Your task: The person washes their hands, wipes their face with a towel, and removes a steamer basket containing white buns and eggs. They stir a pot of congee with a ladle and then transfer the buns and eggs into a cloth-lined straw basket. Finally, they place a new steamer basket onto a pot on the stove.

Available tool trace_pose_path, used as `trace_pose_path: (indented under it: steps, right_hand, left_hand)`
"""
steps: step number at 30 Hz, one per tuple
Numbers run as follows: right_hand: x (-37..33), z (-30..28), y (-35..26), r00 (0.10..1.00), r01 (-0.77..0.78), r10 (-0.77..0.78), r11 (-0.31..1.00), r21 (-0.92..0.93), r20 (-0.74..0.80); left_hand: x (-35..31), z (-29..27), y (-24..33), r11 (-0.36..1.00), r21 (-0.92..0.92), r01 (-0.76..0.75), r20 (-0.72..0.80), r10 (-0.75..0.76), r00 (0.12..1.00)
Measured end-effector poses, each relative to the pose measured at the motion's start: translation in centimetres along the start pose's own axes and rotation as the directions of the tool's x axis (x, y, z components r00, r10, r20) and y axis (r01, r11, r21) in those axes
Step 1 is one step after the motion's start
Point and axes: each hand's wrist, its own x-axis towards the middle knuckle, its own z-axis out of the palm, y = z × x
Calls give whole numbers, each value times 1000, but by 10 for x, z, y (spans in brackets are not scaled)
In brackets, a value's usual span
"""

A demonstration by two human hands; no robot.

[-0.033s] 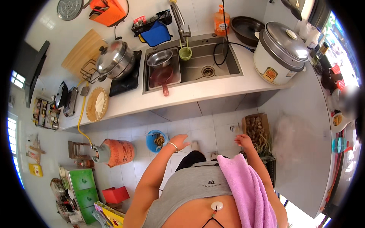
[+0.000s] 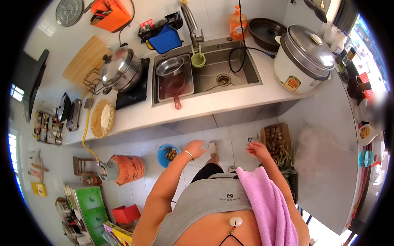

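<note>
My left hand [image 2: 195, 149] hangs in the air over the floor, fingers loosely stretched, holding nothing. A bangle circles that wrist. Just left of it, on the floor, stands a blue bucket [image 2: 162, 161] with brownish scraps inside. My right hand [image 2: 258, 150] is also empty, its fingers apart, near a cardboard box [image 2: 287, 137] of bulbs that look like garlic. Ahead of both hands runs the white counter [image 2: 201, 105]. Its sink [image 2: 255, 74] holds a metal bowl [image 2: 170, 67], a reddish long-handled scoop [image 2: 174, 86] and a green ladle-like strainer [image 2: 198, 61]. A pink towel [image 2: 266, 201] hangs from my shoulder.
Left on the counter are a steamer pot [image 2: 119, 69] on a black cooktop and a woven basket [image 2: 97, 117]. A rice cooker [image 2: 301, 61] stands right. An orange-covered gas cylinder [image 2: 129, 169], a green drawer unit [image 2: 91, 201] and a red box [image 2: 126, 212] stand on the floor.
My view has shifted slightly. One foot and lower leg now show further forward between my hands. My left hand has moved slightly up in the picture; the right hand's fingers are spread more.
</note>
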Motion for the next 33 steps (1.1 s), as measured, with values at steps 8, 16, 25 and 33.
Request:
trace_pose_path:
  steps: [8,16,25,33]
  right_hand:
    - [46,88,-114,966,-7,-3,999,37,257]
    - [129,173,-153,896,106,-28,983,-150,444]
    - [190,219,-176,425,862,-145,-238,-448,894]
    - [189,85,-214,724,663,-75,-200,-722,686]
  left_hand:
    - [194,-150,-19,934,-305,-183,-390,53,919]
    - [344,-216,-66,952,-296,-74,-386,-49,921]
    - [364,-221,-82,936,-351,4,-291,-113,950]
    - [366,-239,-104,927,-373,35,-353,-176,919]
